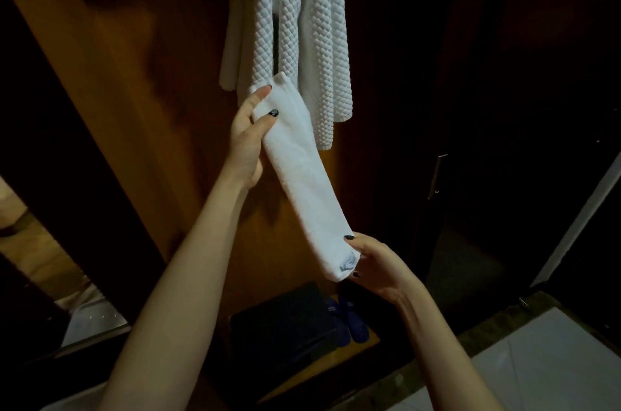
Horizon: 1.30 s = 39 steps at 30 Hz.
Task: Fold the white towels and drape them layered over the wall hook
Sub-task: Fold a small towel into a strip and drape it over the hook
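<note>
A small white towel, folded into a long narrow strip, stretches between my two hands in front of the wooden wall. My left hand pinches its upper end, thumb on top and fingers behind. My right hand pinches its lower end, beside a small blue emblem. Above them, several white waffle-textured towels hang in layers from the wall; the hook itself is hidden under them.
The brown wooden wall panel fills the left and middle. A dark door with a metal handle stands at the right. Below are a black box, blue slippers and a pale tiled floor.
</note>
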Each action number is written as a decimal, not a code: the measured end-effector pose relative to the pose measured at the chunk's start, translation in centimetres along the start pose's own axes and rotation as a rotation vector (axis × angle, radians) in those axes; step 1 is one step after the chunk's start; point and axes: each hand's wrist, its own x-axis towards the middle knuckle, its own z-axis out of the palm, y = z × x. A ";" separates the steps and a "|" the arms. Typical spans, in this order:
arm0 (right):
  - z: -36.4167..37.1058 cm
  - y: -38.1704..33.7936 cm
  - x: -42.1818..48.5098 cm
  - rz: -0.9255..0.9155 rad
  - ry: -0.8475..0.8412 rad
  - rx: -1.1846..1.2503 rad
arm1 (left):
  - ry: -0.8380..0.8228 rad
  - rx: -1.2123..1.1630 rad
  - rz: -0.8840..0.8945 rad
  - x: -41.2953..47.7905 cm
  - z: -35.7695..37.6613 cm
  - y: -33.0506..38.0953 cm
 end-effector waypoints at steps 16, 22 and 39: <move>-3.9 -4.5 -2.2 -0.333 0.349 -0.420 | -0.138 0.494 -0.211 -0.6 -7.8 1.8; -4.8 -5.4 -2.2 -0.354 0.434 -0.483 | -0.278 0.623 -0.318 -0.5 -8.1 2.4; -6.1 -7.6 -1.7 -0.528 0.461 -0.298 | 0.059 0.437 -0.133 -4.2 -6.4 -1.0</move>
